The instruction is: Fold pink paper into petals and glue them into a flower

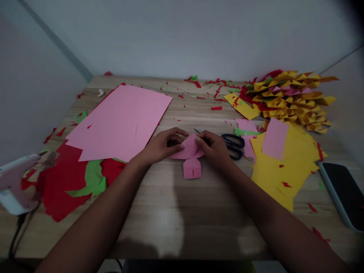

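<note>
Both hands hold one piece of pink paper [188, 148] above the middle of the table, its upper corner pointing away from me. My left hand [164, 146] has its thumb and fingers at the paper's left side. With thumb and fingers pinched, my right hand [214, 148] grips the right side near the top corner. Just below lies a small folded pink paper piece [192, 169] with creases in its lower part; it meets the held paper's lower edge, and I cannot tell if they are joined. Scissors [233, 141] with dark blue handles lie beside my right hand, blades partly hidden behind it.
Pink sheets [125, 121] and red paper [61, 185] lie left, with a green scrap [96, 180]. A corded glue gun [18, 184] stands far left. Yellow sheets [287, 167], a folded yellow paper model [290, 100] and a phone [344, 193] are right. Scraps [216, 108] litter the back.
</note>
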{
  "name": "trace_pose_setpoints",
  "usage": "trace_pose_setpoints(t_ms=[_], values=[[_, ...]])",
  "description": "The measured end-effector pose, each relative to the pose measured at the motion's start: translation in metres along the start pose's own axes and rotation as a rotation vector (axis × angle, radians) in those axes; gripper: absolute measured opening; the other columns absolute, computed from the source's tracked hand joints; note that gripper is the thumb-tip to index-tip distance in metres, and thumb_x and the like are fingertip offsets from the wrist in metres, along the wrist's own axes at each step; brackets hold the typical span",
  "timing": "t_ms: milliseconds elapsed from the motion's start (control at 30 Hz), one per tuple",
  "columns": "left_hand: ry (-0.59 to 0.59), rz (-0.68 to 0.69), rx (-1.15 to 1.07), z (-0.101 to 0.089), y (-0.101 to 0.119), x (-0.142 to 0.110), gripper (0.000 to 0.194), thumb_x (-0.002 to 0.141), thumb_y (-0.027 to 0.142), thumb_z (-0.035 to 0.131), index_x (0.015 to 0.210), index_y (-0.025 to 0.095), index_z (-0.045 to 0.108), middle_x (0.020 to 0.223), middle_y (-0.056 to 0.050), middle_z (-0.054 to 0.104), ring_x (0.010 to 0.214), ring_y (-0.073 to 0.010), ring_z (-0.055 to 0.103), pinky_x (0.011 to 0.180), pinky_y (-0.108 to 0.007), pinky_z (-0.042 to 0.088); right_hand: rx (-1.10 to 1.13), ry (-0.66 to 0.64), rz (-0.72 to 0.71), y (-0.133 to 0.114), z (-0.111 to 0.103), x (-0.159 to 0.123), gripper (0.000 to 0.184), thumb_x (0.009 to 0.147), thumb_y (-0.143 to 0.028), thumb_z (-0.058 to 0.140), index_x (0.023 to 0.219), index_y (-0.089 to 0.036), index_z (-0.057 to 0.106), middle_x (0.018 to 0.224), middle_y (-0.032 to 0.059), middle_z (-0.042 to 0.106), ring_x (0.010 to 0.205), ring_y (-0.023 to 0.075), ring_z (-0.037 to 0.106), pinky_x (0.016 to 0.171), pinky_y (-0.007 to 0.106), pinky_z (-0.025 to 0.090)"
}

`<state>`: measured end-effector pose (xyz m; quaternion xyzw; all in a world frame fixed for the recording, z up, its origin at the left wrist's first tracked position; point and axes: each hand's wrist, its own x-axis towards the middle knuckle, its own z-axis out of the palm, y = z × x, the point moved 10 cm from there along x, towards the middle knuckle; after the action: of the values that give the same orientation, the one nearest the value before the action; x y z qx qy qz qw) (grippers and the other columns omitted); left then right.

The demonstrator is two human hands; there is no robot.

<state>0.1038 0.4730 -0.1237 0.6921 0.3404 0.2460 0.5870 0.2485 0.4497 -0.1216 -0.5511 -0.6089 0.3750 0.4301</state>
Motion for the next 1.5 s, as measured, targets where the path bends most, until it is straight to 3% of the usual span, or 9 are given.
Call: trace_pose_setpoints(t_ms=[200, 333, 433, 533, 700, 833, 1000, 1233, 1500], values=[[0.037, 0.028, 0.072, -0.001, -0.001, 0.001, 0.035, 0.087, 0.033, 0.068, 0.118, 0.02, 0.061, 0.081, -0.001, 0.068, 0.073, -0.0132, 0.059, 0.064, -0.024, 0.041, -0.035, -0.023, -0.029, -0.003, 0.002, -0.001, 0.019, 0.088, -0.036, 0.059, 0.079, -0.02, 0.06, 0.068, -0.0022, 0.061, 0.063, 0.0127, 0.053, 0.061, 0.027, 0.039], [0.067, 0.072, 0.315, -0.003, 0.011, 0.0, 0.034, 0.089, 0.037, 0.064, 0.12, 0.021, 0.061, 0.078, 0.001, 0.064, 0.068, -0.0133, 0.056, 0.061, -0.025, 0.04, -0.081, -0.048, -0.048, -0.005, 0.006, -0.001, 0.011, 0.087, -0.031, 0.06, 0.089, -0.02, 0.063, 0.074, -0.0012, 0.065, 0.067, 0.0137, 0.058, 0.065, 0.027, 0.043], [0.225, 0.112, 0.615, -0.007, 0.033, -0.01, 0.024, 0.088, 0.034, 0.064, 0.108, 0.021, 0.064, 0.092, -0.002, 0.067, 0.077, -0.0156, 0.059, 0.067, -0.027, 0.043, -0.136, -0.063, -0.07, -0.007, 0.009, -0.002, 0.016, 0.087, -0.026, 0.059, 0.102, -0.021, 0.062, 0.075, -0.0018, 0.065, 0.069, 0.0144, 0.06, 0.068, 0.027, 0.045], [0.387, 0.121, 0.796, -0.002, 0.051, -0.033, 0.01, 0.09, 0.029, 0.062, 0.095, 0.02, 0.064, 0.094, -0.003, 0.067, 0.086, -0.0182, 0.06, 0.076, -0.03, 0.045, -0.196, -0.063, -0.091, -0.009, 0.01, -0.003, 0.018, 0.086, -0.024, 0.059, 0.104, -0.022, 0.062, 0.076, -0.0019, 0.065, 0.07, 0.0146, 0.061, 0.069, 0.027, 0.046], [0.278, 0.12, 0.96, 0.03, 0.038, -0.066, 0.032, 0.089, 0.04, 0.065, 0.115, 0.02, 0.064, 0.115, -0.009, 0.065, 0.106, -0.0276, 0.057, 0.092, -0.044, 0.047, -0.241, -0.105, -0.129, -0.012, 0.013, -0.004, 0.022, 0.083, -0.021, 0.061, 0.105, -0.022, 0.063, 0.078, -0.0017, 0.064, 0.07, 0.0147, 0.06, 0.07, 0.028, 0.046], [0.274, 0.113, 0.988, 0.03, 0.026, -0.074, 0.035, 0.088, 0.045, 0.067, 0.115, 0.022, 0.069, 0.118, -0.009, 0.065, 0.108, -0.029, 0.056, 0.093, -0.046, 0.046, -0.346, -0.186, -0.211, -0.019, 0.022, -0.007, 0.029, 0.083, -0.025, 0.066, 0.112, -0.025, 0.065, 0.086, -0.0005, 0.067, 0.081, 0.0186, 0.061, 0.079, 0.033, 0.046], [0.272, 0.134, 0.923, 0.028, 0.028, -0.071, 0.024, 0.088, 0.041, 0.069, 0.106, 0.026, 0.073, 0.117, -0.008, 0.065, 0.107, -0.0275, 0.056, 0.091, -0.045, 0.047, -0.429, -0.265, -0.329, -0.026, 0.031, -0.014, 0.009, 0.087, -0.024, 0.065, 0.094, -0.025, 0.07, 0.09, 0.0014, 0.071, 0.088, 0.0215, 0.062, 0.085, 0.037, 0.042], [0.271, 0.106, 0.899, 0.025, 0.024, -0.068, 0.012, 0.088, 0.037, 0.067, 0.092, 0.029, 0.076, 0.112, -0.006, 0.064, 0.104, -0.0271, 0.054, 0.086, -0.045, 0.046, -0.469, -0.283, -0.312, -0.028, 0.031, -0.014, 0.014, 0.085, -0.021, 0.065, 0.097, -0.026, 0.07, 0.092, 0.0004, 0.075, 0.089, 0.0226, 0.064, 0.084, 0.038, 0.042], [0.294, 0.067, 0.869, 0.023, 0.02, -0.067, 0.015, 0.088, 0.042, 0.067, 0.09, 0.029, 0.074, 0.111, -0.004, 0.065, 0.104, -0.0267, 0.054, 0.088, -0.044, 0.044, -0.489, -0.277, -0.247, -0.023, 0.03, -0.012, 0.012, 0.086, -0.027, 0.065, 0.095, -0.028, 0.071, 0.089, 0.0007, 0.071, 0.09, 0.0244, 0.063, 0.089, 0.043, 0.045]])
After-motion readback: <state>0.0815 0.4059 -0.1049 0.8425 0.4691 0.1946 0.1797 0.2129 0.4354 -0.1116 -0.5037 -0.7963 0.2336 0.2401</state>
